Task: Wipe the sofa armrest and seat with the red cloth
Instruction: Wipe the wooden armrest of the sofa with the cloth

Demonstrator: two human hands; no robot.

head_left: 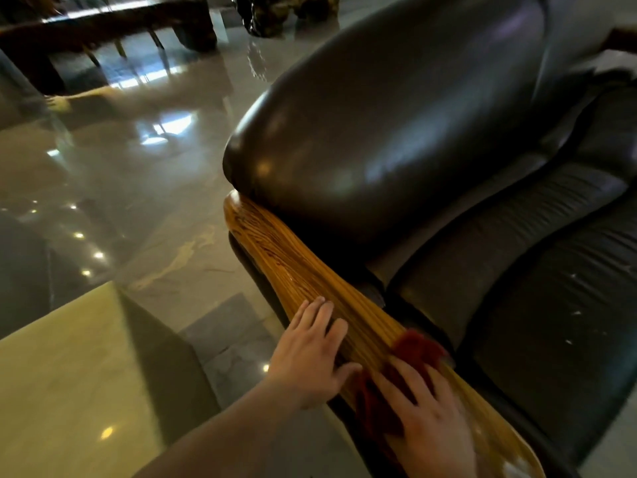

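On my feed, the right hand [431, 419] lies flat on the red cloth [406, 370], fingers spread and pressing it down onto the wooden armrest [303, 267] of a dark leather sofa [413, 132]; the cloth bunches beyond the fingertips at the armrest's inner edge, just beside the seat cushion [551, 322]. The left hand [310, 357] rests open on the armrest's outer edge, fingers extended and holding nothing, close beside the cloth. I see pale flecks on the seat's dark surface. A glossy tiled floor [120, 188] reflecting ceiling lights spreads to the left, with a pale tabletop [69, 391] in the lower-left corner.
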